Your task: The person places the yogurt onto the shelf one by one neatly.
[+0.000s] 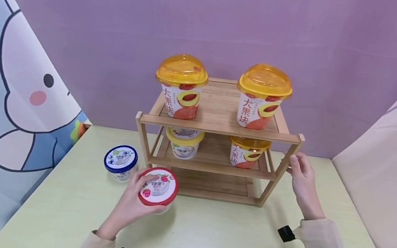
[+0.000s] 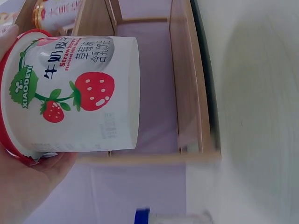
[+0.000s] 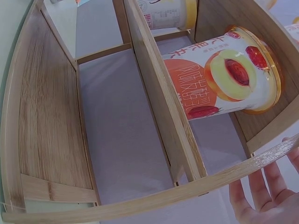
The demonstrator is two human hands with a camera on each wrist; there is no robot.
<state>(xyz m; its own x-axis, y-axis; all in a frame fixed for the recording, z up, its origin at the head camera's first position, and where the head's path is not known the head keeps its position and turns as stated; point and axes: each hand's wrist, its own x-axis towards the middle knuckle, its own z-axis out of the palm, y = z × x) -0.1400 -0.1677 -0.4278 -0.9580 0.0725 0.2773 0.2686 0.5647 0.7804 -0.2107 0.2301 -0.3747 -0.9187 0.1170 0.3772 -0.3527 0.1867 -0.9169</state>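
In the head view my left hand (image 1: 136,196) grips a strawberry milk cup (image 1: 159,187) with a red lid, held off the table in front of the rack's lower left corner. The left wrist view shows the white side of this cup (image 2: 84,93) printed with strawberries, and part of the left hand (image 2: 28,186) at its lid end. A three-level wooden rack (image 1: 213,126) stands in the middle. My right hand (image 1: 302,181) holds its right front post at middle height; in the right wrist view the fingers (image 3: 257,186) reach behind that post.
Two fruit cups with orange domed lids (image 1: 180,88) (image 1: 262,99) stand on the top shelf. A yellow-lidded cup (image 1: 184,145) and another fruit cup (image 1: 244,153) sit on the middle shelf. Left of the rack, a blue-lidded cup (image 1: 121,161) stands on the table (image 1: 211,239).
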